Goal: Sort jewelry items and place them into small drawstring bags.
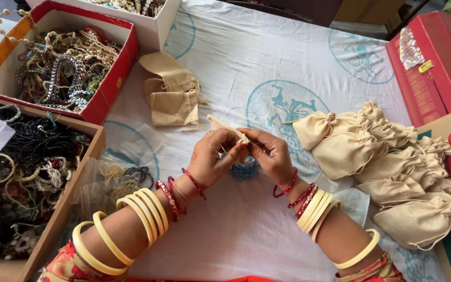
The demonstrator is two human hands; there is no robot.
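Observation:
My left hand point(212, 156) and my right hand point(270, 151) meet at the middle of the table, both pinching a small beige cloth pouch point(224, 127) by its mouth. A blue beaded piece point(245, 168) lies on the white cloth just under my fingers. Both forearms carry several cream and red bangles. Two flat beige pouches point(170, 94) lie beyond my left hand. A heap of filled beige drawstring pouches point(387, 162) sits to the right of my right hand.
A red box point(116, 78) of mixed bead jewellery stands at the far left, a cardboard box point(79, 183) of dark beaded pieces nearer. Clear plastic bags point(116, 177) of beads lie beside it. Red boxes point(434, 68) stand at the right, on the white printed cloth point(267, 57).

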